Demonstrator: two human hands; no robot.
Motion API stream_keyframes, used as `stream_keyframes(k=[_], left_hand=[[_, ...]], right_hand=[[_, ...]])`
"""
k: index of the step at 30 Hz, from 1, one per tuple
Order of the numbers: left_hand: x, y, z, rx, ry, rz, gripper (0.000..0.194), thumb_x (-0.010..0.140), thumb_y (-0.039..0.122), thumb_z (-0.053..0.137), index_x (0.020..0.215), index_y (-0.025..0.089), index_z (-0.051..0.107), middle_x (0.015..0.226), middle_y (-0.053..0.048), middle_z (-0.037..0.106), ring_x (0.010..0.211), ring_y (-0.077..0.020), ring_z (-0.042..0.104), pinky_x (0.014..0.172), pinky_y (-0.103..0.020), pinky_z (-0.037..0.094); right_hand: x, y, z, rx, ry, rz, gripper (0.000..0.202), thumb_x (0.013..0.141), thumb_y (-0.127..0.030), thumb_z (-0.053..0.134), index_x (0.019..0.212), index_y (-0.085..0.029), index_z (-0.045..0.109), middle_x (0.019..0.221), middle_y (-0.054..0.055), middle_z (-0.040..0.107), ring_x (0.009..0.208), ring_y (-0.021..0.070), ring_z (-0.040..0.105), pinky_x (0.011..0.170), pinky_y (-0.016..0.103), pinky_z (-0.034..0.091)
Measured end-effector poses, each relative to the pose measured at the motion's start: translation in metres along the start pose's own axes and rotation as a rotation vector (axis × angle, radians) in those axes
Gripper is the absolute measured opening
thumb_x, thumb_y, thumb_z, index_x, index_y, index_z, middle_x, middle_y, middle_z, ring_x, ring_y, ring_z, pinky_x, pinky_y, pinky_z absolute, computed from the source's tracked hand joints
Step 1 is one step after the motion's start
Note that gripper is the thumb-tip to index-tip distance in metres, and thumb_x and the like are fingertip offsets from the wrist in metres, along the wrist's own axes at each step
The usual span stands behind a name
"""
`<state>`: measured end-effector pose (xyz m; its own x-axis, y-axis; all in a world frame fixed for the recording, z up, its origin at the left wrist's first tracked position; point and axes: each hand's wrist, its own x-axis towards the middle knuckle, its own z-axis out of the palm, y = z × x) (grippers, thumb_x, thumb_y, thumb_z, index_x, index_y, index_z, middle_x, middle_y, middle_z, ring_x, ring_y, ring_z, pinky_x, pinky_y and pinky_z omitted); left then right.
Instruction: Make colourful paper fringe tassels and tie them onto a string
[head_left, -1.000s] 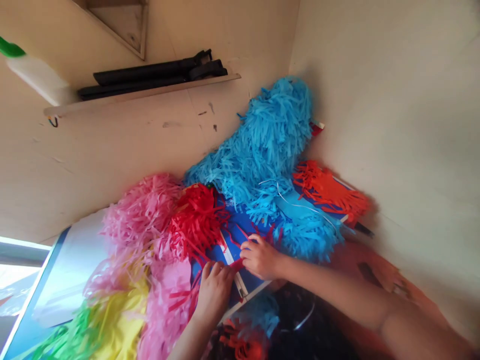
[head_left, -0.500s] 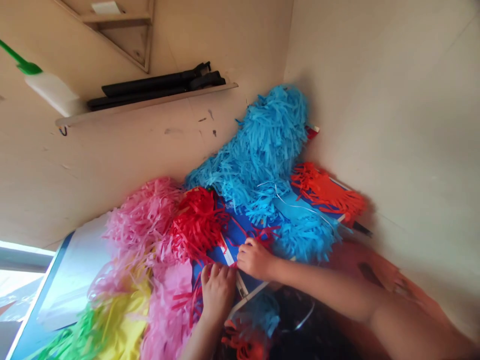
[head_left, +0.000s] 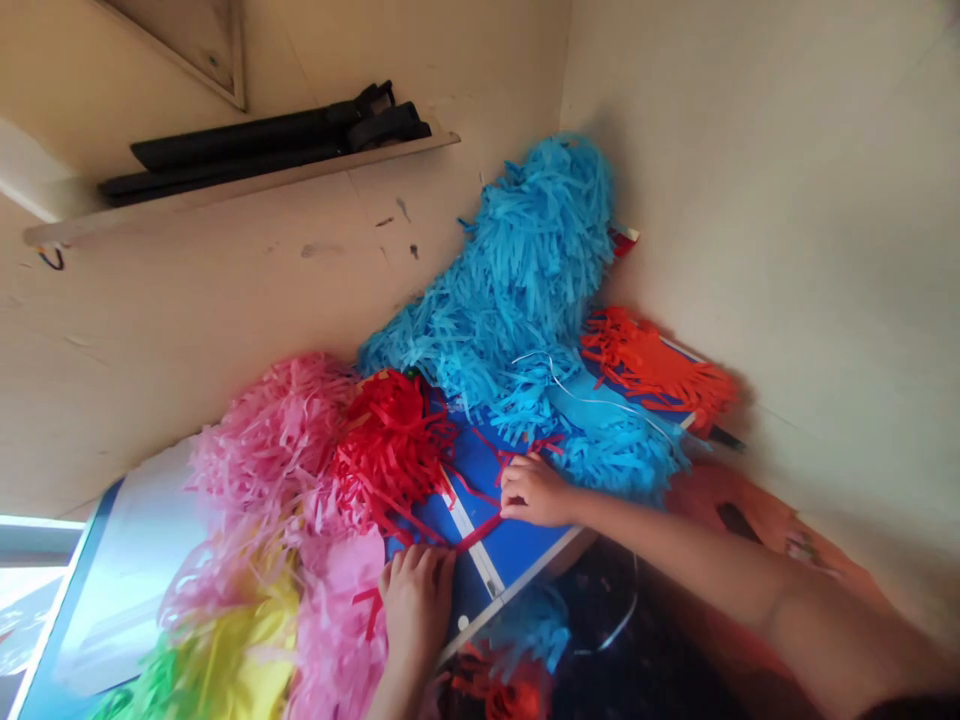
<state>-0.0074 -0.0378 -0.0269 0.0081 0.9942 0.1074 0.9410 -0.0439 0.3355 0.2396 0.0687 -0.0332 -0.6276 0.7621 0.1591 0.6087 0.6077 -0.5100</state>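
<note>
A red paper strip [head_left: 480, 533] stretches between my two hands over the blue tabletop [head_left: 521, 540]. My left hand [head_left: 418, 595], near the front edge, has its fingers curled on the strip's left end. The other end is pinched in my right hand [head_left: 534, 490], just left of the light blue fringe. Behind my left hand lies a bunch of red fringed paper [head_left: 394, 450], with loose red strands trailing from it. Pink fringed paper [head_left: 281, 430] is piled to its left. A large heap of light blue fringe [head_left: 540, 250] rises behind.
Orange fringe [head_left: 656, 370] lies at the back right by the wall. Yellow [head_left: 251, 640] and green fringe [head_left: 150, 685] are at the front left. Black objects [head_left: 262, 145] rest on a wall shelf [head_left: 247, 195]. A white string [head_left: 600, 410] crosses the blue fringe.
My hands have moved apart, the left one leftward and the right one rightward, and the red strip now shows stretched between them. The view has shifted slightly.
</note>
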Motion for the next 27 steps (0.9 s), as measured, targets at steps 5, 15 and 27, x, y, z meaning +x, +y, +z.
stream_keyframes(k=[5,15,27], left_hand=[[0.004,0.005,-0.002,0.052,-0.025,-0.019,0.024,0.092,0.034,0.054,0.080,0.025,0.072,0.087,-0.003,0.071,0.089,-0.0265,0.062,0.084,-0.042,0.039],[0.016,0.018,-0.016,0.180,-0.096,0.044,0.016,0.091,0.025,0.056,0.090,0.023,0.072,0.093,-0.006,0.072,0.093,-0.0268,0.062,0.086,-0.043,0.038],[0.018,0.039,-0.009,0.289,0.053,0.449,0.021,0.093,0.017,0.052,0.092,0.020,0.072,0.086,-0.006,0.070,0.087,-0.0252,0.060,0.091,-0.045,0.037]], right_hand=[[0.003,-0.003,0.000,0.012,-0.034,0.082,0.012,0.076,-0.030,0.079,0.069,-0.023,0.073,0.092,-0.001,0.072,0.098,0.0202,0.059,0.086,0.036,0.034],[0.006,-0.017,-0.005,-0.057,-0.060,0.118,0.008,0.080,-0.030,0.073,0.080,-0.022,0.072,0.098,0.004,0.071,0.103,0.0244,0.055,0.090,0.041,0.032],[0.010,-0.021,0.013,-0.356,0.107,-0.512,0.023,0.096,-0.018,0.050,0.080,-0.018,0.066,0.096,0.003,0.071,0.109,0.0217,0.052,0.095,0.044,0.029]])
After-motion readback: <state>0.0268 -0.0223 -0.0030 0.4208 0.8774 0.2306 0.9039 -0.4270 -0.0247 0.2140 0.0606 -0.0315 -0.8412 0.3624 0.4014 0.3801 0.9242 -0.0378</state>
